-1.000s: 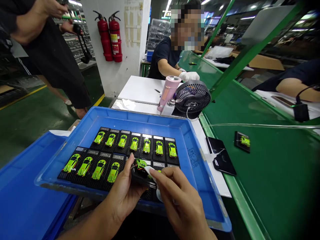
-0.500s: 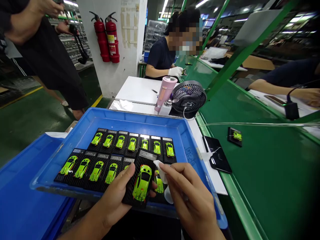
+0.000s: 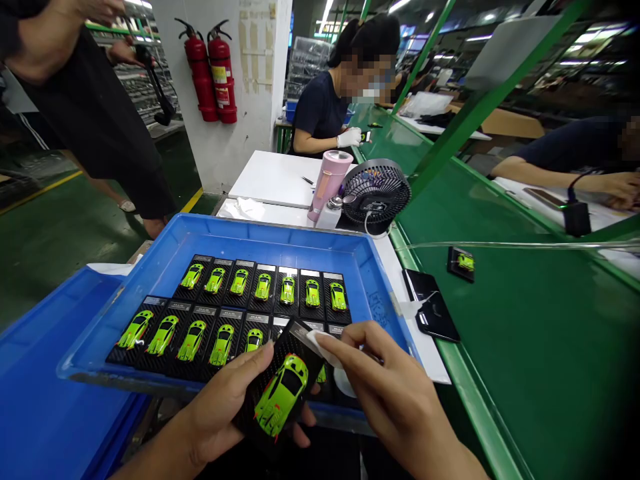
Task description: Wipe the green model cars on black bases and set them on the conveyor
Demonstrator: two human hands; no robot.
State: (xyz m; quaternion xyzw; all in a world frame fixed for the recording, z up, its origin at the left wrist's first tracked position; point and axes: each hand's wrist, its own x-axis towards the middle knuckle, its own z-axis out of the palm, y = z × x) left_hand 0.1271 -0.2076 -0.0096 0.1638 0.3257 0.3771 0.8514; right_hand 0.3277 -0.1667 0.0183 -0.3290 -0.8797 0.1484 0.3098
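Note:
My left hand (image 3: 227, 400) grips a green model car (image 3: 283, 395) mounted on a black display base (image 3: 253, 383), tilted above the near side of the blue tray (image 3: 145, 253). My right hand (image 3: 387, 383) pinches a white cloth (image 3: 323, 348) against the base's upper right corner, by its label strip. In the tray lie two rows of similar green model cars (image 3: 221, 343) on black bases. My hands and the held base hide part of the near row.
Beyond the tray stand a pink tumbler (image 3: 330, 183) and a black fan (image 3: 377, 190). A black phone-like object (image 3: 431, 305) lies at the right, beside the green conveyor belt (image 3: 520, 333), which carries another model car (image 3: 465, 262). A co-worker (image 3: 320, 113) sits beyond.
My left hand has tipped the held base to the right and brought it slightly lower. The cloth in my right hand has moved down a little, staying at the base's corner.

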